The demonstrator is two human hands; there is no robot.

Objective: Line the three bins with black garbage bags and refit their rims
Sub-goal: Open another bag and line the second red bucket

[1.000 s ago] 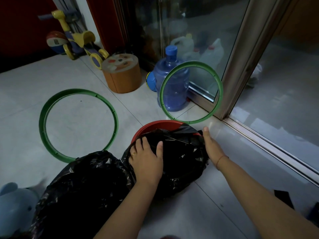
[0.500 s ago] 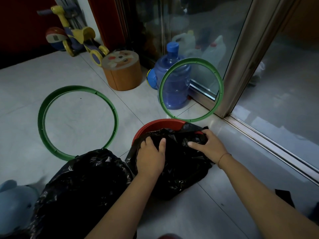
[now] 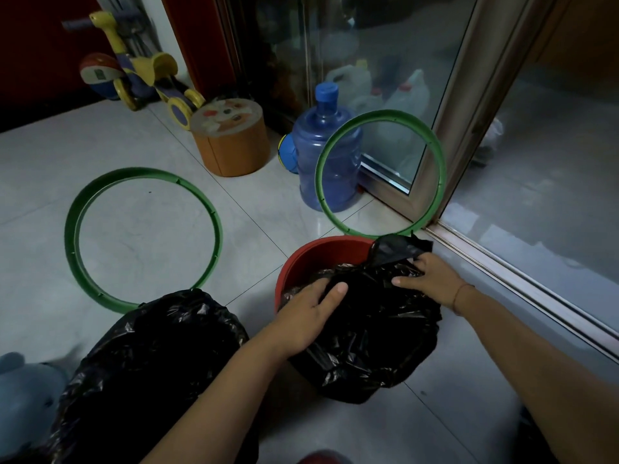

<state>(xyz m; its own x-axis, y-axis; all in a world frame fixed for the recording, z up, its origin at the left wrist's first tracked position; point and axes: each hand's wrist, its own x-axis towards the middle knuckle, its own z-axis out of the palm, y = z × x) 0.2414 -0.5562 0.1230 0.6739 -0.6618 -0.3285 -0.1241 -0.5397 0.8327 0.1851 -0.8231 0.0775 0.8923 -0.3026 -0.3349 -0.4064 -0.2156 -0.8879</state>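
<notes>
Black bag [image 3: 368,329] partly over red bin [image 3: 301,259]

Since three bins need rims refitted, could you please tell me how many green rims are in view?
2. The flat rim lies on the floor, left; the upright rim stands behind the red bin. A third may be hidden.

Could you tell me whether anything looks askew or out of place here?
The black bag sits lopsided on the red bin: bunched over the near side, far rim bare. An upright green ring stands by the door frame; a flat green ring lies on the floor.
</notes>
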